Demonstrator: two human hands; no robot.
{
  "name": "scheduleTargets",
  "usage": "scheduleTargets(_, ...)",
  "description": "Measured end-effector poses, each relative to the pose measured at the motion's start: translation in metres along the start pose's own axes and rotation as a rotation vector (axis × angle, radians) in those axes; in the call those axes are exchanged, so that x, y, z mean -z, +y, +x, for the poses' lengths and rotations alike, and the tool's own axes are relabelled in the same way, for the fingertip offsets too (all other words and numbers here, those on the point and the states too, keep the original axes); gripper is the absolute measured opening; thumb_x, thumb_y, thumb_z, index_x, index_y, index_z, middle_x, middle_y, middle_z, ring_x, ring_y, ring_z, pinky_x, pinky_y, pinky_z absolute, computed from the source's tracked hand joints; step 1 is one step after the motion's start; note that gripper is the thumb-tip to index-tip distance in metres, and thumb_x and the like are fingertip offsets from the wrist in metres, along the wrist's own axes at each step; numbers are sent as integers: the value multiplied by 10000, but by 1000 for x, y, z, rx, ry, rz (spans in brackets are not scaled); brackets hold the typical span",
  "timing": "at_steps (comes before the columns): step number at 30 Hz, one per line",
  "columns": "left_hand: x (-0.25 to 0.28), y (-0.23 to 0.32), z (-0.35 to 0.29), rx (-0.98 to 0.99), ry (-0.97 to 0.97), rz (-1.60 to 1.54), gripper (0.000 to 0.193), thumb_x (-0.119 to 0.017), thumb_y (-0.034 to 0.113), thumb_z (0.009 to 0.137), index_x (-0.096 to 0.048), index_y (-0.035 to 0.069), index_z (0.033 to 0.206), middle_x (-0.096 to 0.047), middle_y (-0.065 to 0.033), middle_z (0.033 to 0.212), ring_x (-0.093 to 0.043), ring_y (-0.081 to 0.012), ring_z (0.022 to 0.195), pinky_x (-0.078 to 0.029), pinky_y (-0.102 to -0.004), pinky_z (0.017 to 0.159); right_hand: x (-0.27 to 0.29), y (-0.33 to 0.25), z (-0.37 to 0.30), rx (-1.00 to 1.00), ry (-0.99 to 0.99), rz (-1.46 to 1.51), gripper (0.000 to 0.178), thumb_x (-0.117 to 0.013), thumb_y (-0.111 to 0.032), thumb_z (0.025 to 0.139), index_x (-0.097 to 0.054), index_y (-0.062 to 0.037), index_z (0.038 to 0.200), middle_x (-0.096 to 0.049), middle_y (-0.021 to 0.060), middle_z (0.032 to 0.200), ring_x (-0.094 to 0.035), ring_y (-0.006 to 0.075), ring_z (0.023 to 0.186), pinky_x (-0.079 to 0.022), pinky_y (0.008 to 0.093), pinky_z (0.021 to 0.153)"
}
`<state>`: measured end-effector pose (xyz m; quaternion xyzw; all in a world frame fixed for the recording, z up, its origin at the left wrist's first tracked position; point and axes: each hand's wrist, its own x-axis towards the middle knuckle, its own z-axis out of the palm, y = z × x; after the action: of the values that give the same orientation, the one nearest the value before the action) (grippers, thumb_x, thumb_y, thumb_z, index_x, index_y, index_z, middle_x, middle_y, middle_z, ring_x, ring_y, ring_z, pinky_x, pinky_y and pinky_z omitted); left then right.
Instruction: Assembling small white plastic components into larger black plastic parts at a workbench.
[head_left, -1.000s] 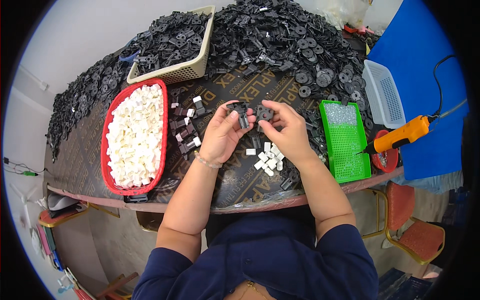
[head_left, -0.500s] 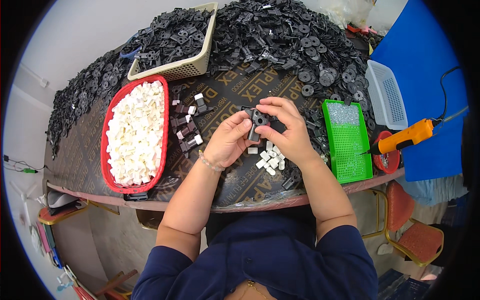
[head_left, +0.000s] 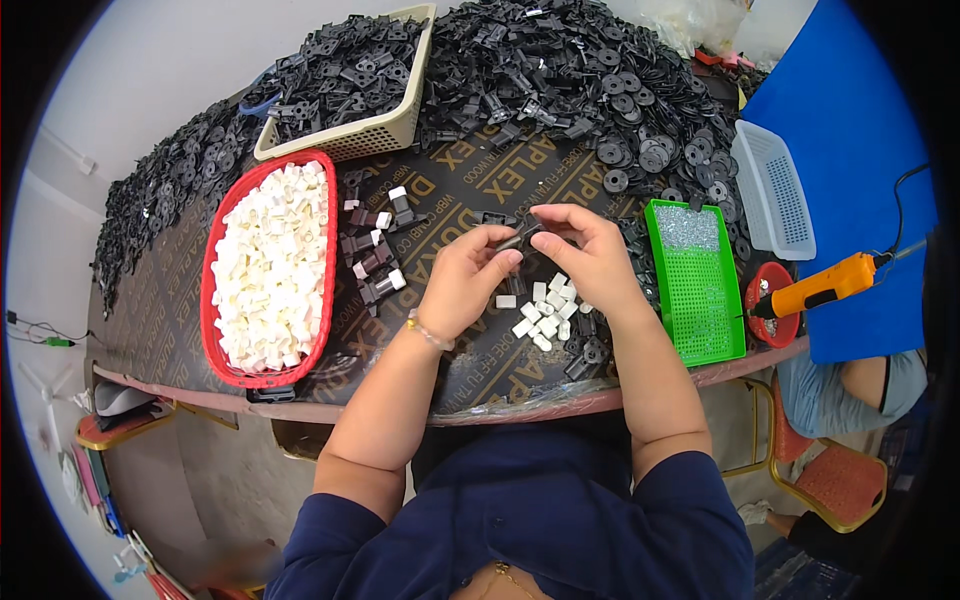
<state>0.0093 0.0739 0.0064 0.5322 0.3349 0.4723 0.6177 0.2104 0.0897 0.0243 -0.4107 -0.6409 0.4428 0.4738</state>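
Observation:
Over the middle of the table, my left hand [head_left: 462,285] and my right hand [head_left: 595,262] are both closed on a small black plastic part [head_left: 516,240], gripping it between thumbs and fingers. My fingers partly cover it. Another flat black piece [head_left: 493,218] shows just behind my left fingertips; whether it is joined to the held part I cannot tell. Below my hands lies a loose group of small white blocks [head_left: 545,312]. Several black parts with white ends [head_left: 378,288] lie to the left of my left hand. More black parts [head_left: 588,352] sit beside my right forearm.
A red basket [head_left: 331,250] full of white pieces stands left. Behind are a beige basket [head_left: 350,142] of black parts and a large black heap [head_left: 560,75]. On the right: green tray [head_left: 700,330], orange electric screwdriver [head_left: 825,285], red bowl [head_left: 787,328], white basket [head_left: 772,190], another person's leg [head_left: 865,385].
The black part has been turned and tilted between my fingers, and both hands have shifted slightly. The orange screwdriver has swung a little to the right. A person's leg has appeared at the right.

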Motion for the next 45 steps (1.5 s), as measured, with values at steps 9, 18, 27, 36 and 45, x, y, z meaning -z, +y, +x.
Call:
scheduleTargets(9, 0, 6, -4, 43, 57, 277, 208, -674, 44, 963, -645, -43, 1149, -695, -19, 948, -625, -54, 847, -511, -205, 740, -1, -10, -4, -8, -8, 74, 357, -717, -31, 911, -615, -12, 1252, -670, 23, 1006, -610, 87, 908, -493, 250, 821)
scheduleTargets(18, 31, -14, 12, 10, 267, -468, 161, -656, 97, 973, -671, 36, 1121, -709, -48, 993, -649, -141, 942, -496, -267, 801, -25, 7, -15, 273, -423, -650, 222, -800, -172, 753, -683, -80, 918, -643, 84, 966, -615, 312, 924, -503, 409, 860)
scheduleTargets(27, 28, 8, 6, 179, 6, -753, 558, -574, 36, 920, -430, 169, 1443, -616, -101, 1026, -594, -185, 848, -509, -314, 818, -28, 6, -8, 53, -256, -442, 244, -689, -8, 869, -689, -53, 1109, -630, 77, 949, -657, 196, 803, -545, 306, 716)
scheduleTargets(36, 13, -1, 7, -9, 212, -405, 505, -684, -20, 901, -434, 110, 1320, -641, -71, 1048, -619, -140, 958, -484, -274, 795, -30, 3, -5, -279, -9, 564, 257, -616, -10, 975, -594, 50, 1224, -682, 124, 1065, -711, 193, 916, -597, 315, 827)
scheduleTargets(45, 0, -10, 7, -155, 326, -320, 501, -733, -50, 874, -437, 72, 1259, -640, -78, 1075, -649, -148, 950, -546, -278, 821, -38, 13, -8, -347, 10, 651, 247, -668, 10, 942, -602, 35, 1179, -697, 142, 1062, -722, 216, 919, -612, 324, 819)
